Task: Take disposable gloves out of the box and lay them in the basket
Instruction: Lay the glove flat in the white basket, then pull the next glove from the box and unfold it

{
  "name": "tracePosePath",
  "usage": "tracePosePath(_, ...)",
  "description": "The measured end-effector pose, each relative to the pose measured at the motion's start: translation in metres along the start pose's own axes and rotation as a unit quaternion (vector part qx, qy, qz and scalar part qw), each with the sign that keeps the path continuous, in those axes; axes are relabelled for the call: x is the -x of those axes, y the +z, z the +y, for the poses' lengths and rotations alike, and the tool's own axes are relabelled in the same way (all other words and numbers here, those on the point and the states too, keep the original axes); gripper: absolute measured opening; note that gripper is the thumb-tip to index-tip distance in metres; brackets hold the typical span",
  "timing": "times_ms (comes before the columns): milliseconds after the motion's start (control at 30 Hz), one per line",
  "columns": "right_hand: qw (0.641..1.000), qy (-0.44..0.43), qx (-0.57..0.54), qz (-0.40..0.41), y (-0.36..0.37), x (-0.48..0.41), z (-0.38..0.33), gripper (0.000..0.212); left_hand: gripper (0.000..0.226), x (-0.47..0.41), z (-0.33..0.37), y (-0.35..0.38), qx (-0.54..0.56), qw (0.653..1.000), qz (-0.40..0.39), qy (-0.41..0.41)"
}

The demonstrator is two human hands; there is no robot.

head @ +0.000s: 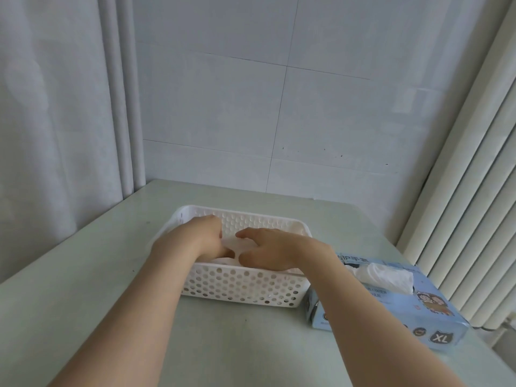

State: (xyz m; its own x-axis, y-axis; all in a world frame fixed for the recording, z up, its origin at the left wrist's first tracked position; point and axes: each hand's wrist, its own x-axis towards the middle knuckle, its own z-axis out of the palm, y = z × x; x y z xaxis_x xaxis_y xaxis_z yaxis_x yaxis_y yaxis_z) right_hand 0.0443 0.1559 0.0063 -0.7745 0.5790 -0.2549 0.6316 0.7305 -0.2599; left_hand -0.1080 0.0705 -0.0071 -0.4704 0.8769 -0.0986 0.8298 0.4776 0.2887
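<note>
A white perforated plastic basket (pixel 243 286) stands on the table in front of me. Both my hands reach down into it. My left hand (pixel 201 236) and my right hand (pixel 268 250) face each other and hold a thin translucent white glove (pixel 237 245) between thumb and fingers, low inside the basket. More white glove material (pixel 220 260) lies under the hands. The blue glove box (pixel 391 300), marked XL, lies on the table right of the basket, and a crumpled white glove (pixel 382 276) sticks out of its top slot.
The pale green table (pixel 111 275) ends at a tiled wall (pixel 279 107) behind the basket. A white curtain (pixel 55 121) hangs at the left and a ribbed white radiator (pixel 474 191) stands at the right, close to the box.
</note>
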Motion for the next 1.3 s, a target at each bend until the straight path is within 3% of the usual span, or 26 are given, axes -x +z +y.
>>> tracePosePath(167, 0.997, -0.02, 0.023, 0.073, -0.008, 0.01, 0.004, 0.078, 0.039, -0.001, -0.006, 0.006, -0.043, 0.996, 0.073, -0.01)
tracePosePath(300, 0.988, -0.027, -0.023, 0.148, -0.008, 0.021, 0.013, 0.059, 0.05, 0.0, 0.008, 0.0, -0.072, 0.986, 0.138, 0.064)
tracePosePath(433, 0.946, -0.022, -0.088, 0.311, 0.001, 0.029, 0.017, 0.032, 0.035, 0.007, 0.035, 0.002, 0.042, 0.961, 0.201, 0.185)
tracePosePath(600, 0.903, 0.005, -0.15, 0.402, 0.007, 0.048, 0.037, 0.037, 0.034, 0.02, 0.075, 0.016, 0.106, 0.924, 0.27, 0.25)
tracePosePath(833, 0.892, 0.04, -0.128, 0.432, 0.012, 0.089, 0.085, 0.037, 0.03, 0.04, 0.116, 0.034, 0.145, 0.892, 0.291, 0.314)
tracePosePath(967, 0.901, 0.092, -0.125, 0.406, 0.013, 0.115, 0.111, 0.045, 0.033, 0.048, 0.136, 0.055, 0.156, 0.892, 0.235, 0.353)
tracePosePath(1067, 0.898, 0.104, -0.138, 0.405, 0.014, 0.136, 0.124, 0.03, 0.042, 0.056, 0.15, 0.068, 0.132, 0.899, 0.201, 0.366)
tracePosePath(1200, 0.939, 0.092, -0.105, 0.315, 0.016, 0.155, 0.13, 0.045, 0.058, 0.065, 0.159, 0.08, 0.082, 0.908, 0.184, 0.366)
tracePosePath(1300, 0.94, 0.083, -0.083, 0.319, 0.021, 0.148, 0.141, 0.019, 0.055, 0.069, 0.161, 0.088, 0.015, 0.902, 0.212, 0.376)
